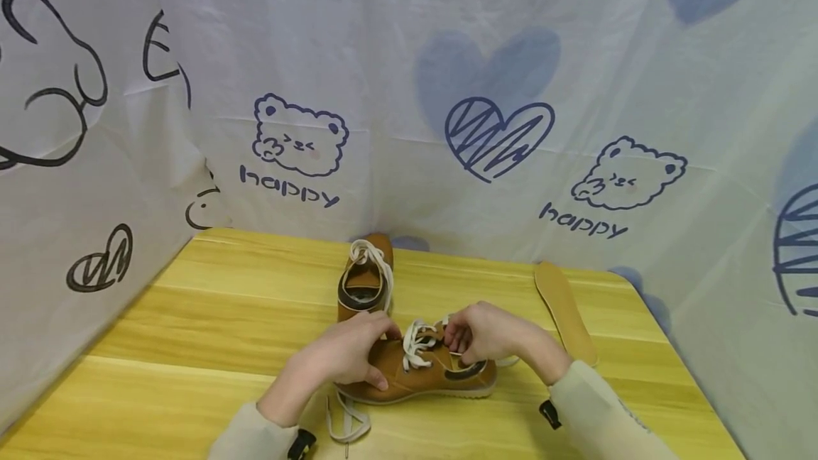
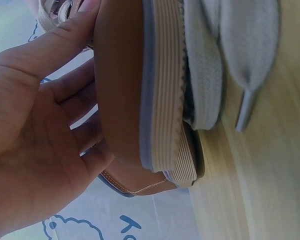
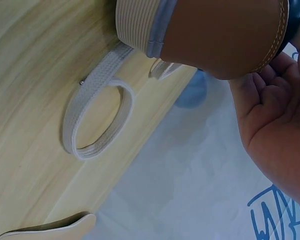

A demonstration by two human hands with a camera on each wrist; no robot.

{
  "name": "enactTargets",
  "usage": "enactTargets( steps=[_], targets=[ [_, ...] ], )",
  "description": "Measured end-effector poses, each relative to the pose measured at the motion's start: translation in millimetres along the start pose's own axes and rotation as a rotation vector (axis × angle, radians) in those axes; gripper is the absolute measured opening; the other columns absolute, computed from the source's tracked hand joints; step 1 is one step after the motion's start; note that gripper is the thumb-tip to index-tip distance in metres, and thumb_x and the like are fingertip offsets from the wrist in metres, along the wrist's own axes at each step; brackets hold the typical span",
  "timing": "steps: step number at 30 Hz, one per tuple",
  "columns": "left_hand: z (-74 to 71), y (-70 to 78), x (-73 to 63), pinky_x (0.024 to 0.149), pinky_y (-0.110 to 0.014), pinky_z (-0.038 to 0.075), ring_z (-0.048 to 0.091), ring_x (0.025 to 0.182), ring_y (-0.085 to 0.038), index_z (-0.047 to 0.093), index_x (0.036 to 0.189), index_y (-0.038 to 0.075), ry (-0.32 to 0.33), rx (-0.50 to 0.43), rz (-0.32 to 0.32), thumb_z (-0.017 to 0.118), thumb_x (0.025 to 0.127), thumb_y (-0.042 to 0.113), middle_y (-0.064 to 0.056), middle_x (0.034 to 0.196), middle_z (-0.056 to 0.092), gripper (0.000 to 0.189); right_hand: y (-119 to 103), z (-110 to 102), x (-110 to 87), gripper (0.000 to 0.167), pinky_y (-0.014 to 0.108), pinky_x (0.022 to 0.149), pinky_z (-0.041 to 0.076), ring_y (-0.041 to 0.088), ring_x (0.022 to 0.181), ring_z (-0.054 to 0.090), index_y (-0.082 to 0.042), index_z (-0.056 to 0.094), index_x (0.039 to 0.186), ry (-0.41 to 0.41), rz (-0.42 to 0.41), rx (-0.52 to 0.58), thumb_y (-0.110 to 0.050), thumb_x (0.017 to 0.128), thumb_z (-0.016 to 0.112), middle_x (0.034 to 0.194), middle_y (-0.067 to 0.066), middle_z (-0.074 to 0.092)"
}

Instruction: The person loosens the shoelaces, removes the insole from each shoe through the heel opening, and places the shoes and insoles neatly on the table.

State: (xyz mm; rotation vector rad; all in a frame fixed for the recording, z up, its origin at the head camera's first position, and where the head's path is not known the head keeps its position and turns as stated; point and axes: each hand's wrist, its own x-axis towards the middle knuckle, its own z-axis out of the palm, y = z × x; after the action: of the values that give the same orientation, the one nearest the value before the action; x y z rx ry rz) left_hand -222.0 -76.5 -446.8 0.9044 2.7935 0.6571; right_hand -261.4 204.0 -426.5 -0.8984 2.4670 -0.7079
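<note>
A brown lace-up shoe (image 1: 415, 380) lies sole down near the table's front, toe to the left. My left hand (image 1: 341, 350) grips its toe, thumb on the near side and fingers on the far side; the left wrist view shows the brown toe (image 2: 121, 90) and ribbed sole close up. At the shoe's opening, my right hand (image 1: 488, 336) has its fingers curled and pinches the upper near the tongue; the fingertips are partly hidden. The heel (image 3: 220, 37) fills the top of the right wrist view. White laces (image 1: 417, 345) criss-cross the front of the opening.
A second brown shoe (image 1: 382, 247) with white laces stands behind, toe toward the back curtain. A tan insole (image 1: 567, 314) lies at the right of the wooden table (image 1: 224, 304). One loose lace end (image 1: 353, 426) trails in front of the toe; another lace loop (image 3: 97, 85) lies behind the heel.
</note>
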Motion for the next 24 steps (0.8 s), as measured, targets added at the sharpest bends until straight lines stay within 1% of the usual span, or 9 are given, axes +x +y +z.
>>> enactTargets(
  steps=[4, 9, 11, 19, 23, 24],
  targets=[
    [-0.4, -0.8, -0.1, 0.104, -0.046, 0.051, 0.057, 0.124, -0.023, 0.065, 0.126, 0.015, -0.003, -0.001, -0.004, 0.097, 0.071, 0.031, 0.001, 0.127, 0.062, 0.065, -0.6, -0.6, 0.5, 0.027, 0.024, 0.068, 0.057, 0.012, 0.076, 0.066, -0.007, 0.070, 0.095, 0.006, -0.019, -0.012, 0.013, 0.078, 0.074, 0.085, -0.002, 0.069],
    [-0.6, -0.8, -0.4, 0.102, -0.046, 0.052, 0.057, 0.123, -0.022, 0.065, 0.126, 0.016, -0.010, -0.005, -0.001, 0.096, 0.072, 0.031, 0.001, 0.127, 0.062, 0.064, -1.5, 1.6, 1.1, 0.028, 0.024, 0.061, 0.055, 0.007, 0.068, 0.064, -0.010, 0.065, 0.087, 0.038, -0.036, -0.071, 0.015, 0.075, 0.072, 0.076, -0.006, 0.067],
    [-0.7, -1.0, -0.9, 0.101, -0.045, 0.052, 0.057, 0.123, -0.021, 0.066, 0.126, 0.016, -0.009, -0.003, -0.002, 0.096, 0.072, 0.032, 0.001, 0.127, 0.062, 0.064, -2.0, 2.2, 1.7, 0.028, 0.023, 0.062, 0.055, 0.004, 0.067, 0.063, -0.011, 0.065, 0.086, 0.048, -0.041, -0.086, 0.014, 0.076, 0.073, 0.075, -0.007, 0.067],
    [-0.3, -1.6, -1.9, 0.101, -0.045, 0.052, 0.057, 0.124, -0.021, 0.066, 0.125, 0.018, -0.018, -0.014, -0.013, 0.096, 0.072, 0.033, 0.004, 0.127, 0.062, 0.063, 1.3, 3.0, -2.1, 0.021, 0.020, 0.067, 0.057, 0.001, 0.072, 0.062, -0.010, 0.075, 0.087, 0.073, -0.089, -0.117, 0.008, 0.079, 0.074, 0.078, -0.010, 0.068],
    [-0.7, -2.9, -1.7, 0.101, -0.045, 0.052, 0.057, 0.123, -0.022, 0.066, 0.125, 0.018, -0.013, -0.021, -0.007, 0.096, 0.072, 0.034, 0.004, 0.126, 0.062, 0.063, 4.7, 3.6, -2.4, 0.016, 0.020, 0.069, 0.057, 0.000, 0.073, 0.063, -0.011, 0.078, 0.088, 0.088, -0.106, -0.103, 0.004, 0.082, 0.074, 0.080, -0.011, 0.069],
    [-1.1, -3.1, -1.7, 0.101, -0.045, 0.052, 0.057, 0.123, -0.022, 0.066, 0.125, 0.018, -0.011, -0.023, -0.006, 0.096, 0.072, 0.034, 0.004, 0.125, 0.062, 0.063, 5.7, 3.7, -2.2, 0.016, 0.021, 0.069, 0.057, 0.001, 0.073, 0.063, -0.010, 0.078, 0.089, 0.095, -0.123, -0.097, 0.004, 0.083, 0.073, 0.080, -0.010, 0.070]
  ],
)
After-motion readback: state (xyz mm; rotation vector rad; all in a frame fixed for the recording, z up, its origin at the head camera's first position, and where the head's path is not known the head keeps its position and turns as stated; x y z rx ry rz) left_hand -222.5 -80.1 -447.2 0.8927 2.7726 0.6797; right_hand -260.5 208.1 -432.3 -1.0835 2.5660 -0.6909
